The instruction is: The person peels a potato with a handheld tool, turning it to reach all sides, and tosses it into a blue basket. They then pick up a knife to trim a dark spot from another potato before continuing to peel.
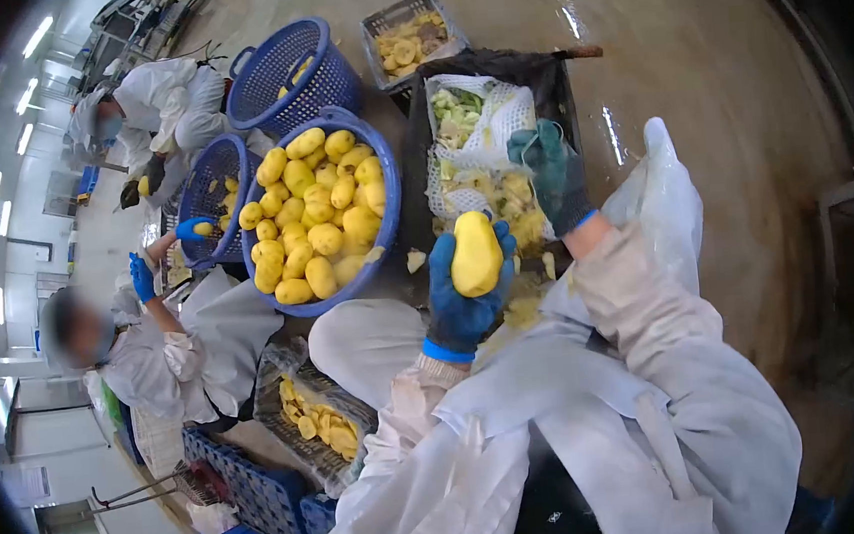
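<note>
In my left hand, in a blue glove, rests a peeled yellow potato, with the fingers wrapped round its sides. My right hand, in a dark green-blue glove, is up and to the right of it, over the edge of a black-lined crate. Its fingers are bent; whatever they hold, if anything, is too small to make out. White netting with green and yellow scraps lies in that crate. Left of my hands stands a blue basket full of peeled potatoes.
Behind are another blue basket and a crate of scraps. A lined crate of slices stands at lower left. Two co-workers in white sit on the left, near a smaller blue basket. The floor looks wet.
</note>
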The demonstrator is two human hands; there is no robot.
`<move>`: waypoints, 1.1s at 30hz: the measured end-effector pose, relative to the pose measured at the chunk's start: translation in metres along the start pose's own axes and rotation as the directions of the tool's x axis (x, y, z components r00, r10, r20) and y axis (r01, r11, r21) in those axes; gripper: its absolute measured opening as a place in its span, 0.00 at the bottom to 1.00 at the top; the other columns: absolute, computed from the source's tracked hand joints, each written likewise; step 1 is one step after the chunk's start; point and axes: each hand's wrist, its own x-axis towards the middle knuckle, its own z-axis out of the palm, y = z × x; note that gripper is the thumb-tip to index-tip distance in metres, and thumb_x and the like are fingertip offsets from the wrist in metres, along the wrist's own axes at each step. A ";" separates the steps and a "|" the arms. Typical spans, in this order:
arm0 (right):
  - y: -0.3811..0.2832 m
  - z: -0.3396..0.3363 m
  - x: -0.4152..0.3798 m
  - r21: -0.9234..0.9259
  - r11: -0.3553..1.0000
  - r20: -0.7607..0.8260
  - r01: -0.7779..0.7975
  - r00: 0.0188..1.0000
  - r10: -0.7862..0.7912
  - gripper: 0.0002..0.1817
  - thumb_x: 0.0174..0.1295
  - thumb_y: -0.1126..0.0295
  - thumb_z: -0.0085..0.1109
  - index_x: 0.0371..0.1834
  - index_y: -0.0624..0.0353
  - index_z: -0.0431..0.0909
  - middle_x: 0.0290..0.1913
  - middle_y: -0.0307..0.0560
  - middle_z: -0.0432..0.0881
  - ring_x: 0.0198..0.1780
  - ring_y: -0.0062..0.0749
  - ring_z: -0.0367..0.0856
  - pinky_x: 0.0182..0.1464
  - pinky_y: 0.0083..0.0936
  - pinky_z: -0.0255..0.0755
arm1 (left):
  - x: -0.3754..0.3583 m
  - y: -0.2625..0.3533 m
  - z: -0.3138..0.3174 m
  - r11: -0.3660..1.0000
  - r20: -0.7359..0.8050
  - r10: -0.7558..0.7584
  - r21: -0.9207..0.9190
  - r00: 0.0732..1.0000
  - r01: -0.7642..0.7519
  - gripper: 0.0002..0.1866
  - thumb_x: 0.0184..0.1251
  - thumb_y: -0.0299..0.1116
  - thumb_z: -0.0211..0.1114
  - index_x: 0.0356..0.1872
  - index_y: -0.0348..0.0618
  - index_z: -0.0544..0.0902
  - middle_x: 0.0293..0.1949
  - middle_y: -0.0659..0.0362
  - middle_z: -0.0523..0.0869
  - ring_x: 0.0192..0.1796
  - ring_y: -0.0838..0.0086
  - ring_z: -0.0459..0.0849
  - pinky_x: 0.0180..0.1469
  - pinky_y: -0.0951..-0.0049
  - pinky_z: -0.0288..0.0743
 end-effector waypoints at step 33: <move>-0.005 0.010 0.001 0.045 0.997 -0.010 0.058 0.998 -0.058 0.17 0.66 0.56 0.51 0.39 0.60 0.75 0.31 0.46 0.82 0.31 0.30 0.81 0.37 0.27 0.75 | 0.002 0.002 0.003 0.929 -0.205 0.094 0.371 0.974 -0.011 0.23 0.66 0.51 0.55 0.56 0.51 0.72 0.52 0.59 0.78 0.51 0.68 0.79 0.51 0.62 0.75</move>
